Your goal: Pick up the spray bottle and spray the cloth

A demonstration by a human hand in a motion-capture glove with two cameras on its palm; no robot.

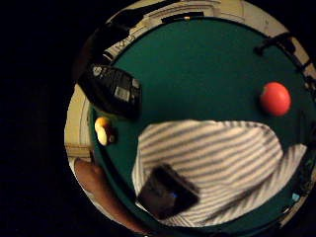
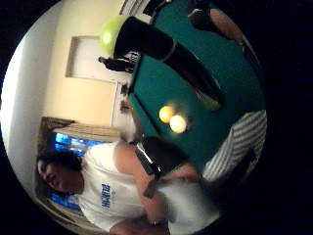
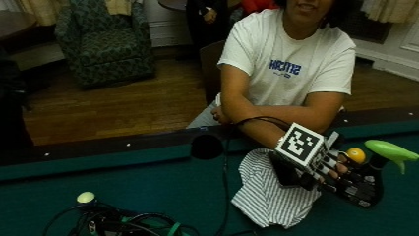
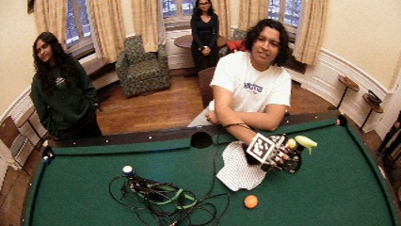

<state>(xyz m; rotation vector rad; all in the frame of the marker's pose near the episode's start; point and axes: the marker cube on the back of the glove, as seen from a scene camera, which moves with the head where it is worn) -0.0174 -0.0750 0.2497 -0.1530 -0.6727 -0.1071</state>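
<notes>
A black spray bottle with a green trigger head stands upright on the green felt, to the right of a white cloth with dark stripes. In the wide outside view the bottle and cloth are near the table's middle. My gloved right hand hovers over the cloth's edge, its fingers stretched out against the bottle's side and not wrapped round it. The thumb side view shows the bottle close by. In the little finger side view it stands apart from the palm, with the cloth below.
A yellow ball sits just behind the bottle. An orange ball lies in front of the cloth. A tangle of cables and a pale ball lie at the left. A side pocket opens in the far rail.
</notes>
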